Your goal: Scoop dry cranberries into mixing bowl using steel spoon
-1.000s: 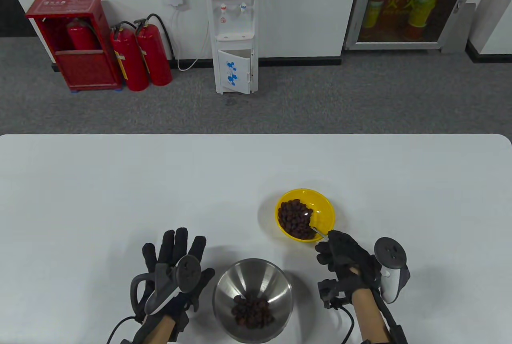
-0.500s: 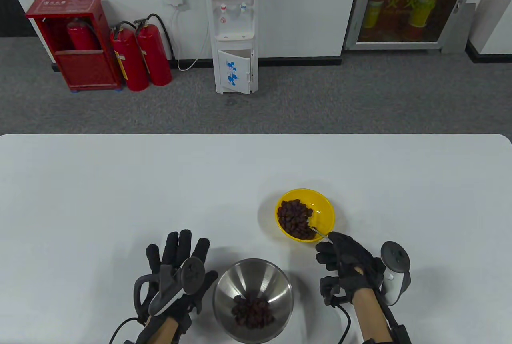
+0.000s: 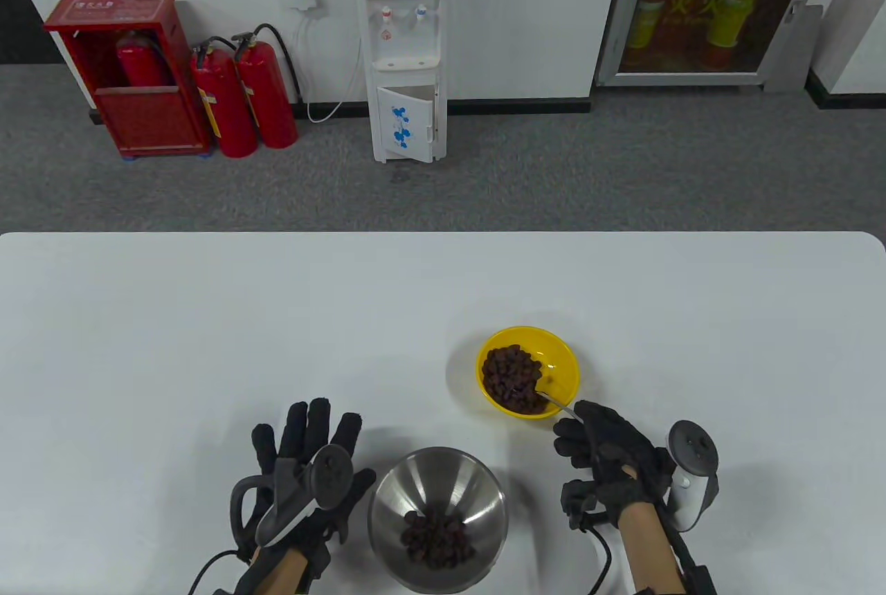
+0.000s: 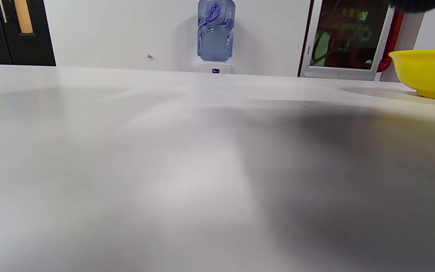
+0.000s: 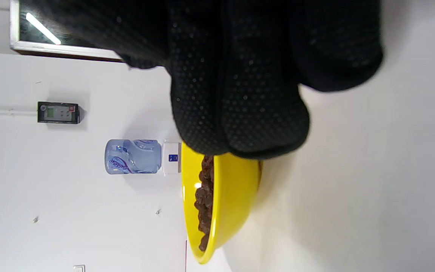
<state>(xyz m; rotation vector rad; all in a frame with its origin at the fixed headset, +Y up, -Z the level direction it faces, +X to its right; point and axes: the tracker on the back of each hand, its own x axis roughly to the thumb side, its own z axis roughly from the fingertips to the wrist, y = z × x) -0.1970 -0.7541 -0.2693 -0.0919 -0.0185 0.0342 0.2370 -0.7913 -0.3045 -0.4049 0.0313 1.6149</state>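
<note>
1. Progress: the mixing bowl [image 3: 437, 515] already holds some dry cranberries [image 3: 439, 538]; a larger heap remains in the yellow bowl [image 3: 564, 360].
2. The right hand [image 3: 609, 456] grasps the steel spoon [image 3: 554, 402], whose tip sits in that heap.
3. The left hand [image 3: 304, 477] rests released, fingers spread, on the bench [image 3: 208, 318], just beside the mixing bowl.
4. Nothing lies between the two bowls.
</note>
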